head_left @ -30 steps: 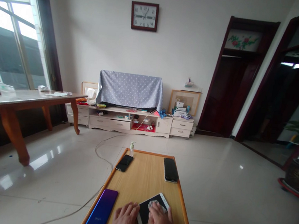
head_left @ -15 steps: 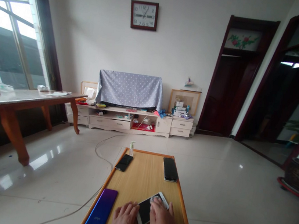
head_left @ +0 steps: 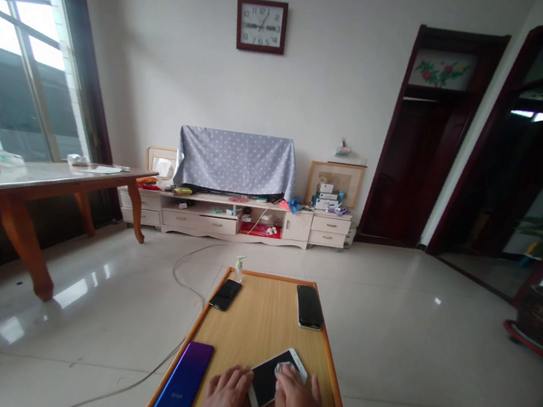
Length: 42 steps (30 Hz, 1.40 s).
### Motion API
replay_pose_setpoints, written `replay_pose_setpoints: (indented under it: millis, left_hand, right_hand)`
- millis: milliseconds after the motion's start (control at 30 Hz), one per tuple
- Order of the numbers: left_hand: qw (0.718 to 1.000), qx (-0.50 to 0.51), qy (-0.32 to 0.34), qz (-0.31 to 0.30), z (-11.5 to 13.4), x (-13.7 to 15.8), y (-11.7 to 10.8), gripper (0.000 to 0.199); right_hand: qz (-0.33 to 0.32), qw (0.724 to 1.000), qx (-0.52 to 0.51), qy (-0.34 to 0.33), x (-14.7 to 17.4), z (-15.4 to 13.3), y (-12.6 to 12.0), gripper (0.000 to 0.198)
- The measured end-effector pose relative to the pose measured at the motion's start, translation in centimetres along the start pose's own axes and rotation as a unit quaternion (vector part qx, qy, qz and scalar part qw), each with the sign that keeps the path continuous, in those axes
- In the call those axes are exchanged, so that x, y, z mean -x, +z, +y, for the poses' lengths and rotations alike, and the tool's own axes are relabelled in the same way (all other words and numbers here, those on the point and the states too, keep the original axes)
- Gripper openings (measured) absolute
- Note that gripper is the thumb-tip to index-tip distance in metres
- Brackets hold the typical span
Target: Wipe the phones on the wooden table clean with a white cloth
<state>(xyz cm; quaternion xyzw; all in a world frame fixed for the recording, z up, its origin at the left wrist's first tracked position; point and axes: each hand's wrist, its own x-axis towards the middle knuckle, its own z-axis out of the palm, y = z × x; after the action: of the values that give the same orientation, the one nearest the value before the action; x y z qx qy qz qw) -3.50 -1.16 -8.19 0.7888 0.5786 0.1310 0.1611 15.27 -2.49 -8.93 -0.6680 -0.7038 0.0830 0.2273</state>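
A white smartphone (head_left: pixel 265 383) with a dark screen lies aslant on the wooden table, screen up. My left hand (head_left: pixel 228 399) grips its lower left end, fingers bent along the edge and thumb near the bottom corner. Under the fingertips of my right hand (head_left: pixel 296 406) is a small crumpled pale wipe (head_left: pixel 285 368), pressed to the upper part of the screen. My right thumb is held out to the side. To the left of my left hand, a blue-purple phone (head_left: pixel 183 380) rests back up.
Two dark phones, one at the far left (head_left: pixel 225 295) and one at the far right (head_left: pixel 309 306), lie on the narrow wooden table (head_left: pixel 265 317). A pump bottle (head_left: pixel 239 268) stands at its far left corner. A cable (head_left: pixel 147 371) runs over the floor beside the table.
My right hand has shifted slightly down and to the right on the screen, showing more of the wipe. My left hand and the phone stay put.
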Motion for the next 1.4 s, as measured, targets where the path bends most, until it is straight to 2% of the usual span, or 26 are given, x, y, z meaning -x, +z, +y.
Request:
replay_pose_setpoints:
  millis: [233,533,833,1167,1400]
  left_hand:
    - [1.000,-0.005,-0.004,-0.002,-0.3,-0.2,0.5,0.062]
    - [1.000,0.006,-0.005,-0.004,-0.1,-0.1,-0.3,0.060]
    - [1.000,0.001,-0.008,-0.009,0.1,-0.2,-0.2,0.061]
    - [1.000,0.011,-0.006,-0.001,-0.2,-0.3,-0.1,0.060]
    - [1.000,0.014,0.000,0.005,-0.1,-0.2,0.0,0.059]
  right_hand:
    - [0.030,0.999,0.014,-0.004,-0.9,0.6,0.7,0.041]
    - [-0.002,1.000,0.024,-0.001,0.8,1.7,0.5,0.042]
    - [0.025,0.999,0.030,0.011,-1.6,1.3,0.3,0.043]
    - [-0.004,1.000,0.022,0.012,0.8,1.9,-0.6,0.043]
    - [0.017,1.000,0.018,0.014,-1.0,1.9,-0.3,0.043]
